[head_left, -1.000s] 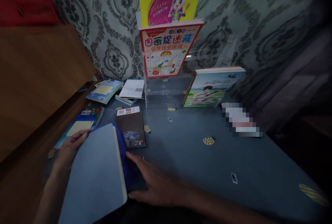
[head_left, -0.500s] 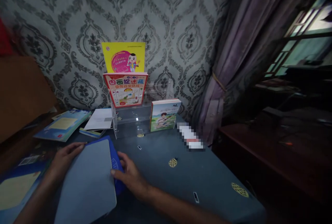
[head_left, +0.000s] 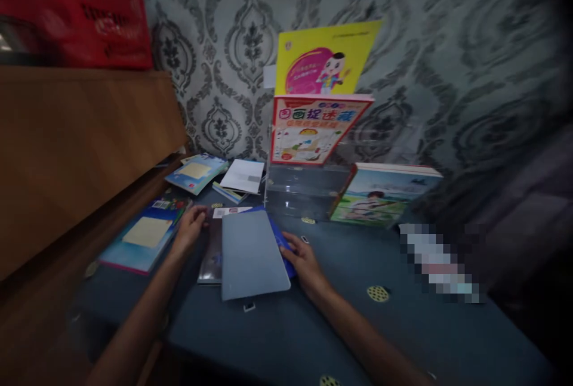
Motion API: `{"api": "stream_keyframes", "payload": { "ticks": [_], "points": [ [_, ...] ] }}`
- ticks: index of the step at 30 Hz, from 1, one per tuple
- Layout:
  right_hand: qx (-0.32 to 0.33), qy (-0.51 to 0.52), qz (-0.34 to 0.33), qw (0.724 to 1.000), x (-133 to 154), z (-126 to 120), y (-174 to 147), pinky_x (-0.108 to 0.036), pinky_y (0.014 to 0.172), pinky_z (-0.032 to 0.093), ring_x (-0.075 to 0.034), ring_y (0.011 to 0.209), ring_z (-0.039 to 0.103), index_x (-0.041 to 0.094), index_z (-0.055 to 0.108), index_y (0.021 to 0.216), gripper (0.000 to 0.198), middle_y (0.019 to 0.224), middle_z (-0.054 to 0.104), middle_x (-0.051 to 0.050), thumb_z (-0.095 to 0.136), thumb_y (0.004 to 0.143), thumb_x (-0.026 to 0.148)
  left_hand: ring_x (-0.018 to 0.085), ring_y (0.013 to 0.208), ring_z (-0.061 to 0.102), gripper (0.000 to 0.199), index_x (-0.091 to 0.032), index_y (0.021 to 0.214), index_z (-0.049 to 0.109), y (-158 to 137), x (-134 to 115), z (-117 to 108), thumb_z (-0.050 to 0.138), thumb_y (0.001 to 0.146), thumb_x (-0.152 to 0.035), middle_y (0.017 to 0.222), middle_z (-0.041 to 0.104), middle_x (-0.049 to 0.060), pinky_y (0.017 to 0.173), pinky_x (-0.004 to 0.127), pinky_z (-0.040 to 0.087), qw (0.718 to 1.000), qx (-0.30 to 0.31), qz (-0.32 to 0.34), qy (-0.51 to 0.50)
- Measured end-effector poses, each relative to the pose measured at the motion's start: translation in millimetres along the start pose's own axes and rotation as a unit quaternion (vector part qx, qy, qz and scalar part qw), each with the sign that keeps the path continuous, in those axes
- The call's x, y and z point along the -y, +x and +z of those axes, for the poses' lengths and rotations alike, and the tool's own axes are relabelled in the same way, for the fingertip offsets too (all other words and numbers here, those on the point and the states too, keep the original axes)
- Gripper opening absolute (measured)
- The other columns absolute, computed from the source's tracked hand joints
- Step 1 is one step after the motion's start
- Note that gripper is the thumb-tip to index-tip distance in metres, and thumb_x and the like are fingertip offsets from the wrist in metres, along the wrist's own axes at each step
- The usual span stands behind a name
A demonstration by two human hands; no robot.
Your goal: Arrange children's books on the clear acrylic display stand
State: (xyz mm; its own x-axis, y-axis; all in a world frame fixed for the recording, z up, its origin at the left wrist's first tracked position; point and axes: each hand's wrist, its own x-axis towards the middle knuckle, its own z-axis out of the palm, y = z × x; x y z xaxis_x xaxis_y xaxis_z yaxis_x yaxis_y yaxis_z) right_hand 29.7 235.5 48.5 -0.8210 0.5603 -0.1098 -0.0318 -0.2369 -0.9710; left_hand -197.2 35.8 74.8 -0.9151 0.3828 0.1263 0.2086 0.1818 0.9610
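Grey-blue notebook (head_left: 253,255) is dead centre on my remote feed, so call that the clock hub: lying at a slight angle, partly covering a dark book (head_left: 209,261), with a blue cover (head_left: 287,262) poking out on its right. Going left to right: red bag (head_left: 107,28) between 10 and 11, up on a wooden unit (head_left: 85,153). Blue book (head_left: 143,234) flat on the table (head_left: 313,338) at 9. Left hand (head_left: 191,231) nearer in, just past 9, fingers loosely bent, nothing in it; can't tell if it's touching the dark book. Right hand (head_left: 308,263) at 3, gripping the blue cover's edge. Red-bordered book (head_left: 308,147) at 1 on a clear stand (head_left: 298,201), landscape-cover book (head_left: 380,201) at 2.
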Motion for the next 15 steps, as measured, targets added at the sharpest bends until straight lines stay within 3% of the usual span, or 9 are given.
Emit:
{"api": "stream_keyframes", "payload": {
  "ticks": [5, 9, 11, 15],
  "points": [
    [0.003, -0.023, 0.000, 1.000, -4.1, 6.2, -5.1, -0.043, 0.085, 0.055, -0.029, 0.091, 0.071, 0.016, 0.058, 0.124, 0.068, 0.103, 0.075, -0.010, 0.073, 0.068, 0.052, 0.029, 0.100, 0.069, 0.043, -0.014, 0.105, 0.070, -22.6, 14.0, -18.7, 0.057, 0.079, -0.046, 0.108, 0.074, 0.013, 0.078, 0.040, 0.058, 0.997, 0.055, -0.019, 0.048],
    [-0.008, -0.116, -0.032, 0.993, -16.6, 12.1, -6.0, -0.047, 0.100, 0.049, -0.031, 0.117, 0.063, 0.017, 0.057, 0.132, 0.070, 0.127, 0.067, -0.013, 0.065, 0.075, 0.057, 0.030, 0.110, 0.066, 0.050, -0.013, 0.114, 0.071, -41.6, 10.8, -19.0, 0.047, 0.087, -0.048, 0.117, 0.073, 0.013, 0.100, 0.045, 0.049, 0.983, 0.087, 0.066, 0.148],
    [0.009, -0.187, -0.070, 0.980, -19.3, 16.6, -7.4, -0.047, 0.106, 0.045, -0.030, 0.122, 0.059, 0.018, 0.060, 0.132, 0.064, 0.131, 0.065, -0.012, 0.060, 0.081, 0.056, 0.031, 0.115, 0.064, 0.055, -0.012, 0.118, 0.069, -47.1, 8.0, -17.9, 0.045, 0.088, -0.051, 0.121, 0.072, 0.014, 0.104, 0.045, 0.047, 0.976, 0.085, 0.090, 0.179],
    [0.066, -0.307, -0.133, 0.940, -17.0, 27.3, -11.5, -0.048, 0.105, 0.044, -0.029, 0.113, 0.061, 0.016, 0.067, 0.128, 0.053, 0.117, 0.069, -0.013, 0.051, 0.090, 0.049, 0.032, 0.119, 0.062, 0.063, -0.008, 0.124, 0.066, -50.0, 6.4, -17.5, 0.046, 0.086, -0.054, 0.128, 0.068, 0.018, 0.106, 0.045, 0.045, 0.973, 0.074, 0.079, 0.206]
  ]
}}
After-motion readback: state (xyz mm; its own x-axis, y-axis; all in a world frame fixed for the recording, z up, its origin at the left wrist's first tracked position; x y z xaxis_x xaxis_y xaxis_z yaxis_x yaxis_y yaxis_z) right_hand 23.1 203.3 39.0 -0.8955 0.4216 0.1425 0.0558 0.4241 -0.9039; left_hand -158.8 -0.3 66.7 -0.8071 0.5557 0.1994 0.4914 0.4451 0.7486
